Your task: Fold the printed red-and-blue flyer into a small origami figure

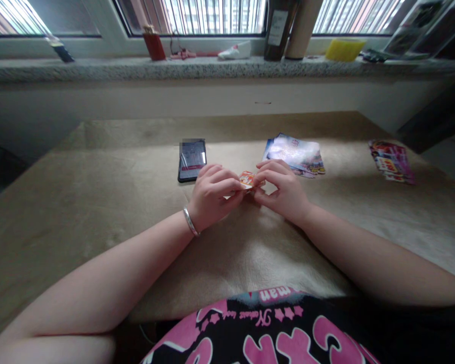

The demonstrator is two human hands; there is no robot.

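Between my two hands is a small orange and white piece of printed paper, partly hidden by the fingers. My left hand, with a silver bangle at its wrist, pinches the paper's left side. On the right side my right hand grips it between thumb and fingers. Just beyond my left hand lies a phone with its screen lit. Past my right hand rests a loose stack of glossy printed sheets in pale blue and purple.
Colourful cards lie fanned near the right edge of the brown-covered table. The stone windowsill behind holds a red container, a dark bottle, a yellow sponge-like block and small items.
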